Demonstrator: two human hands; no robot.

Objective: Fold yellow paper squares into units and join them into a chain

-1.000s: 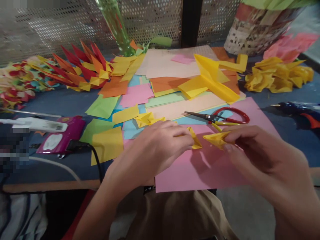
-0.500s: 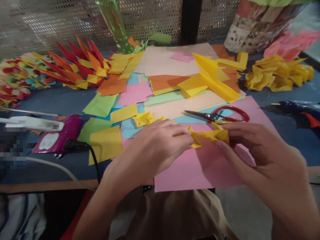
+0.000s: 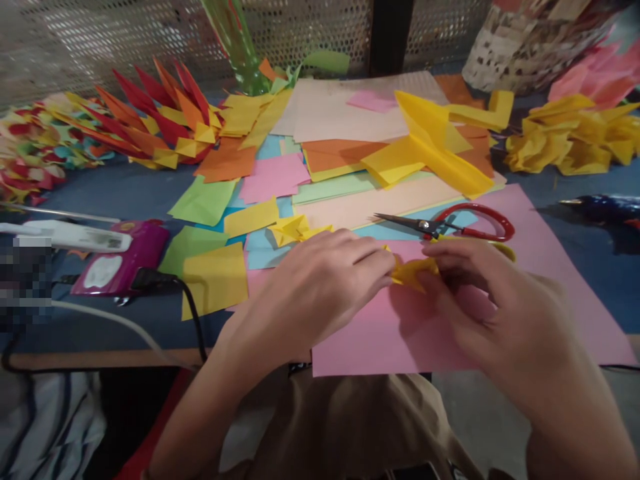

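Over a pink paper sheet (image 3: 370, 343), my left hand (image 3: 320, 283) and my right hand (image 3: 495, 300) pinch a small piece of folded yellow paper (image 3: 413, 272) from either side. My left fingertips cover its left end, and the right thumb and fingers close on its right end. Just past my left knuckles lies another folded yellow piece (image 3: 295, 230). Scissors with red handles (image 3: 477, 223) rest beyond my right fingers, blades pointing left.
A purple power strip (image 3: 117, 260) with cables sits at left. Loose coloured paper, including a green sheet (image 3: 205, 200), spreads across the middle. Red and orange folded paper spikes (image 3: 165, 113) stand back left. Crumpled yellow paper (image 3: 570, 143) and a glue gun (image 3: 600, 208) are at right.
My right hand has moved left, closer to my left hand, bringing the two ends of the folded yellow paper together. The whole view has shifted slightly.
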